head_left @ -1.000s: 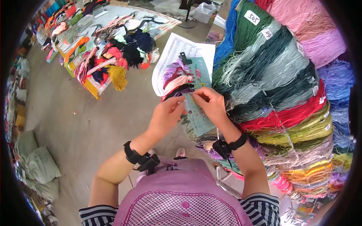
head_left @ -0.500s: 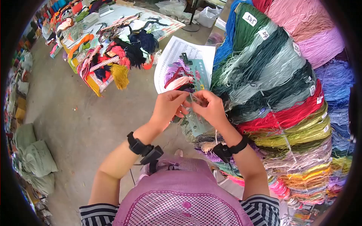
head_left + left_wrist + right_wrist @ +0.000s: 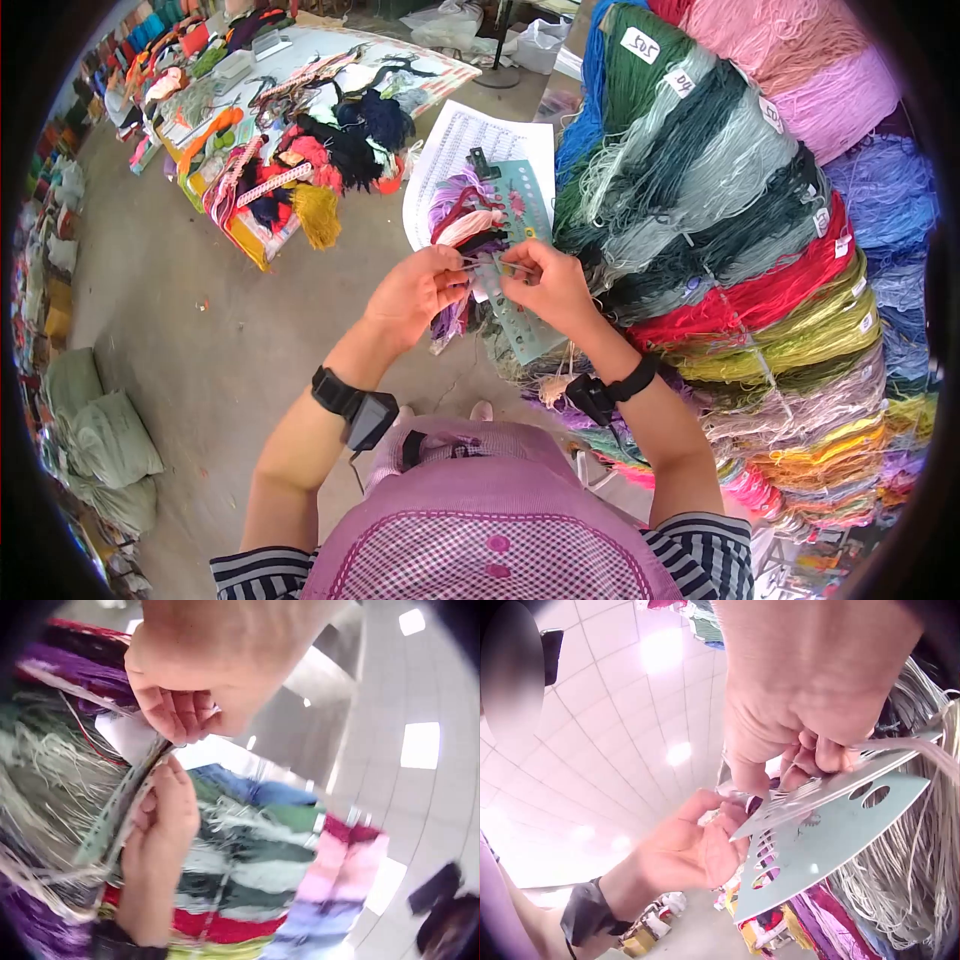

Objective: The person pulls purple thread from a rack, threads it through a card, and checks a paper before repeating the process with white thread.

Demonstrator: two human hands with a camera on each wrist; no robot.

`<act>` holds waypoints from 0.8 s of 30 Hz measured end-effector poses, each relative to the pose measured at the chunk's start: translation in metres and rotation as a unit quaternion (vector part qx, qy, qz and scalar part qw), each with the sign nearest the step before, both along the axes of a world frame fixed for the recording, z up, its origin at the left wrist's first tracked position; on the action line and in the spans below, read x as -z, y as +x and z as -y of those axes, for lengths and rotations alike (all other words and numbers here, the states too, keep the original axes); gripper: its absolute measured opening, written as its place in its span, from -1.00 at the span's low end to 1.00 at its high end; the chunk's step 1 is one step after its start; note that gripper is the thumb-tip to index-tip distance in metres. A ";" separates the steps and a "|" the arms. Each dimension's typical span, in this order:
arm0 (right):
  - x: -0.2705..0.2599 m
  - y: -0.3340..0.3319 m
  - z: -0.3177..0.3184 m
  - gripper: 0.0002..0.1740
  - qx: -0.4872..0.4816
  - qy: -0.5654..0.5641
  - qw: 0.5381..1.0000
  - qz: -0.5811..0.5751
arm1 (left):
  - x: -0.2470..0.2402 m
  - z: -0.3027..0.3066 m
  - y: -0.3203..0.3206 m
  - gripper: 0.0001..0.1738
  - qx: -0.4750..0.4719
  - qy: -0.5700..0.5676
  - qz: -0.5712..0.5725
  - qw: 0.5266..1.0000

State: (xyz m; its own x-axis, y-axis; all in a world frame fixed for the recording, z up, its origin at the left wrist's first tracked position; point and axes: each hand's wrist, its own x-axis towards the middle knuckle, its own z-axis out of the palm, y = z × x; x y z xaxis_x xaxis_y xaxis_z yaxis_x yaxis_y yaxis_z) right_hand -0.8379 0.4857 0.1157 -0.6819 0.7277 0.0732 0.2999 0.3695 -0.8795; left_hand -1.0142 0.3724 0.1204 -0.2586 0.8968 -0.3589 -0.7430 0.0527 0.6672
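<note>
In the head view a thin grey thread (image 3: 485, 263) runs between the two hands over a pale teal card (image 3: 522, 335) with punched holes. My left hand (image 3: 408, 298) pinches its left end, thumb against curled fingers. The right hand (image 3: 555, 290) pinches the thread at the card's right edge. Purple, dark red, pink and black thread bundles (image 3: 470, 228) hang from the card's left side. In the right wrist view the card (image 3: 817, 859) is tilted below my right hand (image 3: 810, 697), with the left hand (image 3: 694, 847) beside its holed edge.
A white printed sheet (image 3: 440, 150) lies behind the card. Numbered hanks of coloured yarn (image 3: 700, 200) fill the right side. At the upper left, a table edge (image 3: 250, 245) carries heaped threads. Pale green sacks (image 3: 110, 440) stand on the floor at the left.
My left hand has moved left, away from the right hand, and the thread now spans between them. Purple strands show below the left hand. The right hand stays near the card.
</note>
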 end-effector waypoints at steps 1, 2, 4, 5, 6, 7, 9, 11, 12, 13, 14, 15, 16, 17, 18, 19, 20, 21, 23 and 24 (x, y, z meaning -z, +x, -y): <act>0.003 0.000 -0.001 -0.59 -0.008 0.026 1.000 0.006 | -0.014 0.003 -0.001 -0.80 0.033 0.021 0.070 0.997; 0.000 0.000 0.001 -0.59 -0.007 0.026 1.000 0.007 | -0.022 0.004 -0.002 -0.82 0.064 0.042 0.139 0.987; -0.012 -0.001 0.006 -0.45 0.034 0.074 0.996 0.046 | -0.021 -0.005 -0.002 -0.82 0.160 0.054 0.002 0.986; -0.010 -0.001 0.005 -0.45 0.034 0.075 0.995 0.047 | -0.019 -0.009 -0.001 -0.79 0.248 0.064 -0.137 0.957; -0.004 -0.001 0.004 -0.43 0.043 0.078 0.996 0.019 | -0.016 -0.014 0.006 -0.79 0.249 0.064 -0.136 0.957; -0.001 0.000 0.005 -0.40 0.052 0.081 0.995 -0.010 | -0.011 -0.019 0.015 -0.78 0.267 0.045 -0.225 0.936; -0.007 0.000 0.004 -0.40 0.031 0.087 0.995 0.036 | 0.002 -0.022 0.013 -0.70 0.275 0.056 -0.336 0.899; -0.006 -0.001 0.000 -0.42 -0.001 0.056 0.997 0.045 | 0.016 -0.004 -0.008 -0.70 0.191 0.103 -0.415 0.883; -0.007 -0.001 -0.001 -0.42 0.008 0.053 0.998 0.042 | 0.022 0.011 -0.021 -0.70 0.097 0.150 -0.485 0.856; -0.011 -0.001 -0.001 -0.42 0.008 0.016 0.999 0.045 | 0.001 0.040 -0.037 -0.73 0.104 0.030 -0.467 0.878; -0.013 -0.001 -0.001 -0.42 0.008 -0.022 0.999 0.048 | 0.005 0.062 -0.068 -0.73 0.098 -0.075 -0.453 0.883; -0.011 -0.001 -0.002 -0.42 0.017 -0.024 0.999 0.045 | -0.001 0.084 -0.094 -0.77 0.102 -0.124 -0.444 0.881; -0.009 -0.001 -0.003 -0.42 0.017 -0.010 0.998 0.055 | 0.022 0.106 -0.124 -0.78 0.061 -0.110 -0.384 0.915; -0.008 -0.002 -0.003 -0.41 0.017 0.005 0.998 0.066 | 0.032 0.124 -0.146 -0.74 0.021 -0.124 -0.344 0.930; -0.010 -0.002 -0.002 -0.41 0.026 0.006 0.998 0.064 | 0.043 0.142 -0.174 -0.76 -0.008 -0.163 -0.321 0.933; -0.011 -0.002 -0.001 -0.40 0.027 -0.009 0.997 0.066 | 0.054 0.157 -0.204 -0.77 -0.038 -0.200 -0.296 0.933; -0.013 -0.002 0.001 -0.40 0.029 -0.025 0.997 0.069 | 0.064 0.169 -0.239 -0.82 -0.046 -0.280 -0.391 0.875; -0.012 -0.002 0.001 -0.39 0.027 -0.019 0.997 0.066 | 0.069 0.173 -0.262 -0.84 -0.056 -0.353 -0.479 0.802; -0.012 -0.002 0.003 -0.38 0.038 -0.016 0.997 0.065 | 0.064 0.153 -0.246 -0.84 -0.112 -0.351 -0.753 0.545; -0.012 -0.002 0.004 -0.37 0.040 -0.017 0.997 0.066 | 0.060 0.141 -0.229 -0.77 -0.162 -0.306 -0.914 0.210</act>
State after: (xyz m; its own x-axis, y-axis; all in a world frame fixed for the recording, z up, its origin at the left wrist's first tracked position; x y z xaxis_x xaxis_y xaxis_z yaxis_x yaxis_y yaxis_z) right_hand -0.8399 0.4812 0.1274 -0.6230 0.7812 -0.0397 0.4420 0.3097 -0.8418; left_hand -1.2436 0.2313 0.0601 -0.4778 0.6568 0.5833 0.6955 0.6885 -0.2056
